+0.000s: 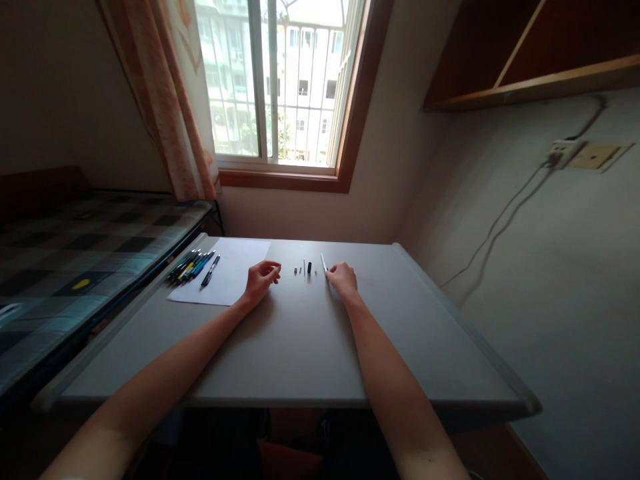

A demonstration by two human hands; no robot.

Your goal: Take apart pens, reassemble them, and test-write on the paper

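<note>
My right hand pinches the lower end of a thin, pale pen tube over the grey table. Left of it, small pen parts lie in a row: a black cap-like piece, a thin refill and several tiny bits, one of them a small piece at the row's left end. My left hand hovers by the right edge of the white paper, thumb and fingers curled together; whether something small is between them is too small to tell.
A pile of pens and a separate black pen lie on the white paper at the left of the grey table. Beyond are a window, a curtain and a checked bed; a wall stands to the right.
</note>
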